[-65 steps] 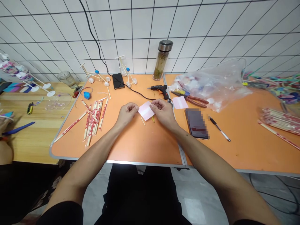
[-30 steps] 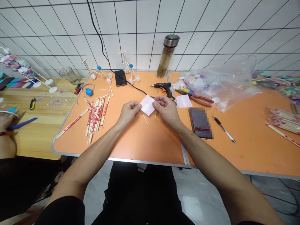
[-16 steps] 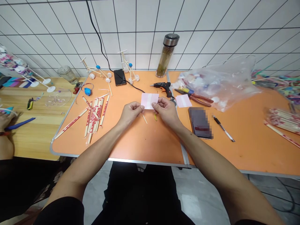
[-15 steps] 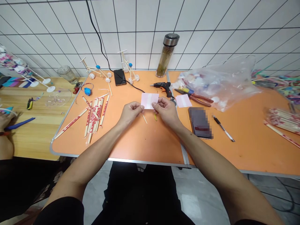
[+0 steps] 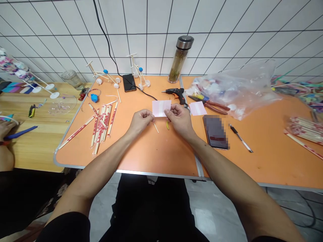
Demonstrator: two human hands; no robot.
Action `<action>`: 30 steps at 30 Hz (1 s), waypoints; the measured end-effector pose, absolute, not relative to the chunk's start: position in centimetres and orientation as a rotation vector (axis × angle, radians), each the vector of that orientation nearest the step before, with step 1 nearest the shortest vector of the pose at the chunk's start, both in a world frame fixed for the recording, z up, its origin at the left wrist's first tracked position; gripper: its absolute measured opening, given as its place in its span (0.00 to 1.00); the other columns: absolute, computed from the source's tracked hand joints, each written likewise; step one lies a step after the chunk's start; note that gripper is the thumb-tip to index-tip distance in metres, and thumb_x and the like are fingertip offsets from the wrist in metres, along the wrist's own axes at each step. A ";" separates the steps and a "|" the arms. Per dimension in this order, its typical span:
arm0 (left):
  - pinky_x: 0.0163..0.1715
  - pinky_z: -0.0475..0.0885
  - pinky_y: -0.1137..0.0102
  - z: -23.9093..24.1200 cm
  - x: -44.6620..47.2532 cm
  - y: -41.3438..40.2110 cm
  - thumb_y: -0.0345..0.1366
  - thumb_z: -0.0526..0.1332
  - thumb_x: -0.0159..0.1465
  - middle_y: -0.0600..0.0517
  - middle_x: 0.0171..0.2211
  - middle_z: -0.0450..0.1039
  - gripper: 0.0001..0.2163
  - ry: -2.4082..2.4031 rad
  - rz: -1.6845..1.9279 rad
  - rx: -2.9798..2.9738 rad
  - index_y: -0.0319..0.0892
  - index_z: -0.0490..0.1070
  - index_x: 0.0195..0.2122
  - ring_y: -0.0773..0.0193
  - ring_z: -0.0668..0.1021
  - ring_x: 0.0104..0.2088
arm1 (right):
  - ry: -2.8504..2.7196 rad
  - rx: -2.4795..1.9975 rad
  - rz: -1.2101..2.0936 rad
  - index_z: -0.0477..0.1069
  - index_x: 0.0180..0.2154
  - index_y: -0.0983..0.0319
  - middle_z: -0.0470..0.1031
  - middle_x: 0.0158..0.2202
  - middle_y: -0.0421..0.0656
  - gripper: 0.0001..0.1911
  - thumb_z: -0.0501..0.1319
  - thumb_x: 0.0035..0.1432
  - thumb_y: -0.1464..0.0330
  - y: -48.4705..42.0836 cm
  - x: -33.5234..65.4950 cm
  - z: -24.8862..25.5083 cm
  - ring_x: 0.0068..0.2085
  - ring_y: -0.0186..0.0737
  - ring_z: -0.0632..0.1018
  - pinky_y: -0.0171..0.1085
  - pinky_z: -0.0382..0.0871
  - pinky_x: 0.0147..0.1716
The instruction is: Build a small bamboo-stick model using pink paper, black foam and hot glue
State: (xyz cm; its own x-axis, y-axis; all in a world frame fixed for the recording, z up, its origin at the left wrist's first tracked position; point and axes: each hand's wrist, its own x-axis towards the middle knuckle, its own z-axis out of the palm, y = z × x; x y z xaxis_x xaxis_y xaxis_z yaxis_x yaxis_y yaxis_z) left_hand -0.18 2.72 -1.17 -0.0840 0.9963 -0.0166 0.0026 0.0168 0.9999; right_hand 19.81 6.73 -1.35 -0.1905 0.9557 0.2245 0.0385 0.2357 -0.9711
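Both my hands meet over the middle of the orange table (image 5: 151, 151). My right hand (image 5: 178, 117) pinches the lower right edge of a small pale pink paper slip (image 5: 160, 107), held upright. My left hand (image 5: 140, 120) is curled just left of the slip, fingertips close to its lower left corner; whether they touch it I cannot tell. A short wooden stick (image 5: 156, 127) and a small yellow piece (image 5: 167, 125) lie on the table under my hands. A second pink slip (image 5: 197, 108) lies flat to the right.
Wrapped chopsticks (image 5: 101, 126) lie at left, a glue gun (image 5: 175, 93), pliers (image 5: 210, 105), phone (image 5: 215, 127), pen (image 5: 241, 143) and plastic bag (image 5: 237, 89) at right. Stick models (image 5: 137, 74), a phone (image 5: 129, 82) and bottle (image 5: 180, 58) stand at the back. Another person's hand (image 5: 6, 129) rests far left.
The pink slip has turned from a tilted diamond to level and upright. My left fingers have slid down toward its lower corner. The right hand keeps its pinch.
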 end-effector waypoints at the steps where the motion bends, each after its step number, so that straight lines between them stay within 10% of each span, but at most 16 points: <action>1: 0.25 0.58 0.69 -1.1 -0.2 2.7 0.43 0.71 0.55 0.53 0.23 0.77 0.10 1.287 1.257 1.156 0.44 0.75 0.28 0.69 0.65 0.22 | -1.490 -0.982 1.131 0.74 0.36 0.55 0.73 0.28 0.38 0.23 0.76 0.59 0.46 6.7 19.8 -1.4 0.29 0.39 0.74 0.41 0.69 0.31; 30: 0.24 0.58 0.72 -1.4 -0.3 3.1 0.47 0.76 0.54 0.58 0.19 0.67 0.16 1.180 1.384 1.128 0.43 0.74 0.26 0.71 0.65 0.21 | -1.638 -0.970 1.209 0.72 0.35 0.57 0.71 0.28 0.37 0.18 0.72 0.61 0.52 6.3 19.6 -1.7 0.29 0.37 0.69 0.39 0.61 0.31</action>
